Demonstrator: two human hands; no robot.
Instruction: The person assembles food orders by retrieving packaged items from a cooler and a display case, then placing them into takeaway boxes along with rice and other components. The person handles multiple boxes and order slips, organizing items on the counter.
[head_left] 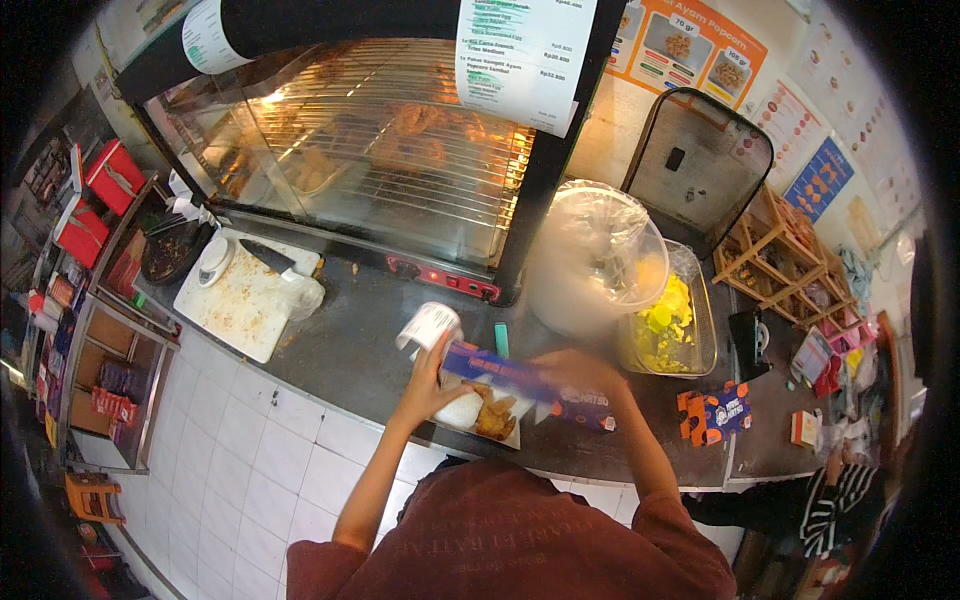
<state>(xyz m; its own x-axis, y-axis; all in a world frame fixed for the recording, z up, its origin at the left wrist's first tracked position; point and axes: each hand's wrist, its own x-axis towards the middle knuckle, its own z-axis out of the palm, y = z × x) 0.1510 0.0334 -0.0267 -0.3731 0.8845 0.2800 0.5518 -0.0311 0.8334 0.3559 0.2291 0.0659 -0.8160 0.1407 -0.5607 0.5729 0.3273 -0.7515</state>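
On the counter in front of me is an open paper food box, blue outside and white inside. Rice and a piece of fried chicken lie in it. My left hand grips the box's left side, fingers closed on its edge. A curled white paper slip stands up at those fingertips; whether they pinch it too is unclear. Over the box's right end, my right hand is smeared by motion beside the blue lid, its fingers not distinct. A blue printed piece lies below that hand.
Behind stands a glass food warmer with fried pieces. Rightward are a plastic-lined bucket, a wire basket of yellow pieces and printed cartons. Leftward lies a cutting board with a knife. Another person's striped sleeve shows right.
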